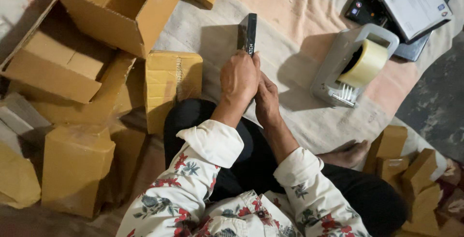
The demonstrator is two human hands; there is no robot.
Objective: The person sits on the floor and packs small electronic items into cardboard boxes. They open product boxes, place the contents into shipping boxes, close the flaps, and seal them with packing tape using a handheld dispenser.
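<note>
1. Sleeves, white with red and blue flowers, at 6 o'clock, cuffs rolled back; black trousers under them, person sitting on the floor.
2. Left hand just above centre, fingers wrapped tight round the lower end of a slim black box.
3. Right hand just beside and touching the left, at its 4 o'clock, fingers curled; it seems to press on the box's bottom end too, but the left hand hides the contact.
4. Black box stands nearly upright, its top end sticking out toward 12 o'clock above the left hand, over a beige blanket.
5. Bare foot at 4 o'clock from the hands, on the blanket edge.
6. Tan taped parcel at 9 o'clock from the hands, near the knee.
7. More tan parcels stacked at 8 o'clock; small ones at 4 o'clock, far right.
8. Grey tape dispenser with a roll of clear-yellowish tape, at 2 o'clock, well apart from the hands.
9. Open cardboard cartons at 10 to 11 o'clock, top left.
10. Black folder with white papers at 1 o'clock, top right corner, beyond the dispenser.
</note>
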